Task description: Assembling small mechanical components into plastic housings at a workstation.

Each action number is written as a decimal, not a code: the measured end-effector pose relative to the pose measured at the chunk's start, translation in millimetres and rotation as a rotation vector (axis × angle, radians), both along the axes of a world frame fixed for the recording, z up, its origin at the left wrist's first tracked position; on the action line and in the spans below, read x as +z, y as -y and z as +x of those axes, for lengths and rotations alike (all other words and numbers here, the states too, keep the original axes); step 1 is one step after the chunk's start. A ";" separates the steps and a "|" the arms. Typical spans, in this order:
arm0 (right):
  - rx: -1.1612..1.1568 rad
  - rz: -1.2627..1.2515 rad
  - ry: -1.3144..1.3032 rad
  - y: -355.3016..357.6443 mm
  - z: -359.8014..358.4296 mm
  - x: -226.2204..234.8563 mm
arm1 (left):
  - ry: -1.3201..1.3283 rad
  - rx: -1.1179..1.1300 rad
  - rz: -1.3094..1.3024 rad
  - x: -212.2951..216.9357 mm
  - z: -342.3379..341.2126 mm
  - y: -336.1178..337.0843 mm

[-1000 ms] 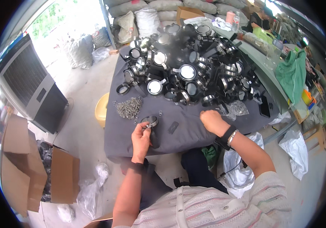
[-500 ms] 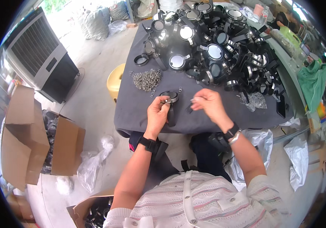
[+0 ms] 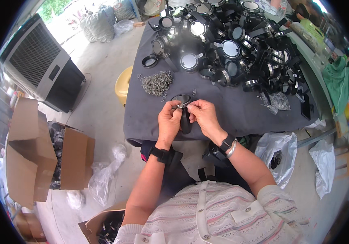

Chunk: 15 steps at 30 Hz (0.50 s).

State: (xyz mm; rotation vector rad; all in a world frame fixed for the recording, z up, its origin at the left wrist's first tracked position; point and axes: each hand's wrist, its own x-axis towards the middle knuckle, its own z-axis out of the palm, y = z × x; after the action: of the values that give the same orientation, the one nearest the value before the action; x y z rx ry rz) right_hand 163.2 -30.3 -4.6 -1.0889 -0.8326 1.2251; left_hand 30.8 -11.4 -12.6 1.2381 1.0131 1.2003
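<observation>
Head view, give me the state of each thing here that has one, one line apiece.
Left hand: closed on the round-topped piece
Right hand: fingertips at that piece; grip unclear
Round-topped piece: held in the left hand
Small metal clips: heaped loose on the grey cloth
Piled round pieces: jumbled together
Left cardboard box: open
Air cooler: upright; running or off, can't tell

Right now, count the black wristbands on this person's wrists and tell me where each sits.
2: one black wristband at the wrist of the left hand, another at the right hand's wrist, beside a silvery bracelet. Neither is hidden.
</observation>
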 end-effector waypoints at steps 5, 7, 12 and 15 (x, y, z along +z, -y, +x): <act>-0.052 0.058 -0.031 -3.0 -7.3 -1.6 | 0.004 -0.007 0.002 -1.7 0.9 -0.9; -0.112 0.209 0.056 -7.1 -7.6 -2.7 | 0.007 -0.013 0.015 -0.6 2.3 -1.5; -0.049 0.218 0.103 -6.2 6.2 3.9 | -0.025 0.012 0.004 -0.6 2.3 -0.9; 0.038 0.246 0.251 -5.3 12.3 2.2 | -0.026 0.020 -0.004 1.3 2.6 -0.6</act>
State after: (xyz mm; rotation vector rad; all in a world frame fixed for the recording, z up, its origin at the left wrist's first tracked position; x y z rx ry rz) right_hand 175.6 -25.0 -2.3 -1.0403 -1.1688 0.9976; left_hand 33.5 -10.8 -11.2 1.2458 1.0481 1.1997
